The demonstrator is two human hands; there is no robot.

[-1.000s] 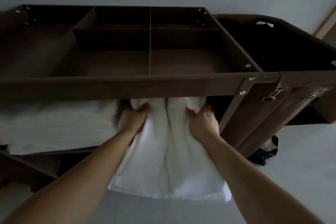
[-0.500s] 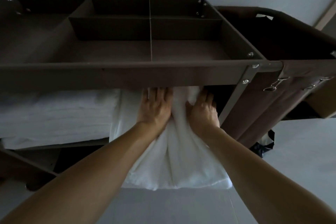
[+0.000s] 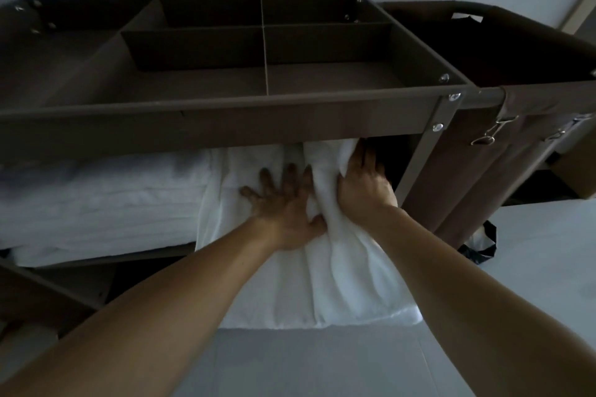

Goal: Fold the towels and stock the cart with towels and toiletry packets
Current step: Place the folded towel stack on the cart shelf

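towel (image 3: 290,284) half shoved under cart (image 3: 225,126) top, beside stack (image 3: 96,203). left hand (image 3: 283,203) flat, pressing; right hand (image 3: 364,187) gripping towel edge. tray empty, packets unstocked.

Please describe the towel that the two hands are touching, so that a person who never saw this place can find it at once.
Start at the dark brown cart with the divided top tray; look at the shelf under it. At that shelf's right end a white towel hangs over the front edge, with the left hand flat on it and the right hand gripping it. The neighbouring white stack lies fully on the shelf, untouched.
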